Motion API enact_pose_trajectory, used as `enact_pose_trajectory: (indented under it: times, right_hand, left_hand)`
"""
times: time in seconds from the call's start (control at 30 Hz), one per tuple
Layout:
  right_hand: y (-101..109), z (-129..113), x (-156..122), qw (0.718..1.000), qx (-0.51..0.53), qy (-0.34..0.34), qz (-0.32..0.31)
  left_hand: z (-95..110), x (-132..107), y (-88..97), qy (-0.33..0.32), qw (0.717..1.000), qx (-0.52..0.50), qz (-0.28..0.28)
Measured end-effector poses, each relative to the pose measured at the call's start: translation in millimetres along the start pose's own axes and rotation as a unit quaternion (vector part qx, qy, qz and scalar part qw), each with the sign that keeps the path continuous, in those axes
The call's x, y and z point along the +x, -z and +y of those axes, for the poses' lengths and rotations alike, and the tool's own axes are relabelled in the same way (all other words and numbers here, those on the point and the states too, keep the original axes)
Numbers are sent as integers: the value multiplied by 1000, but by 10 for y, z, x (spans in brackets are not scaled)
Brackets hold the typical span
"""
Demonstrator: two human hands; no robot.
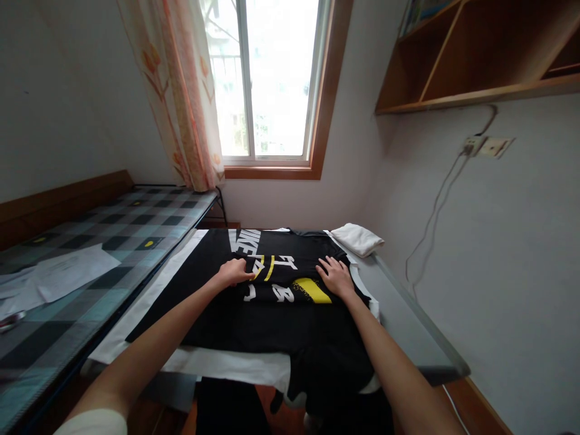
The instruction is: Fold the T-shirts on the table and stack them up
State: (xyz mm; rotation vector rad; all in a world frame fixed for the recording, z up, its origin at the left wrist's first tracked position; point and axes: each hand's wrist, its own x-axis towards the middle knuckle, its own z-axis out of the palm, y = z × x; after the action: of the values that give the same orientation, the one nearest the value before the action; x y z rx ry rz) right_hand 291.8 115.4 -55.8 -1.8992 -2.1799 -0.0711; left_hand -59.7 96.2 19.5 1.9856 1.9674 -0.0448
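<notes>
A black T-shirt (pixel 212 326) with white lettering and yellow bands lies spread on a white cloth (pixel 226 364) over a table. On the printed middle of the shirt, my left hand (pixel 233 272) has its fingers curled closed on the fabric, with a small fold near it. My right hand (pixel 336 276) rests flat on the shirt's right part, fingers spread, beside a yellow patch. One sleeve of the shirt hangs over the near edge of the table.
A folded white towel (pixel 357 239) sits at the table's far right corner. The grey table surface (pixel 408 314) shows along the right. To the left is a checked bed (pixel 118 217) with papers (pixel 67 272). Shelves (pixel 475 54) and a cord (pixel 435 208) are on the right wall.
</notes>
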Motion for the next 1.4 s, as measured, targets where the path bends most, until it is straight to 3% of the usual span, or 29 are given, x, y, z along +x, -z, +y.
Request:
enact_pose_trajectory:
  times: [0.13,0.27,0.6,0.83,1.03,1.4]
  right_hand:
    - [-2,-5,0,1000,6,-6,0]
    - [12,-10,-6,1000,8,-7,0]
    - [22,-10,-7,1000,6,-11,-5]
    - [18,-3,-4,1000,7,-7,-5]
    - [13,-2,0,1000,11,-9,-7]
    - [25,-3,-7,1000,9,-10,-8]
  left_hand:
    - [24,-62,-68,-5,995,80,59]
    - [88,-54,-117,-11,993,87,80]
    - [268,112,-164,18,996,-32,76]
    - [232,106,-209,-1,997,-38,69]
    - [291,65,-246,-16,995,-4,101]
    - [333,26,-229,-24,996,16,85]
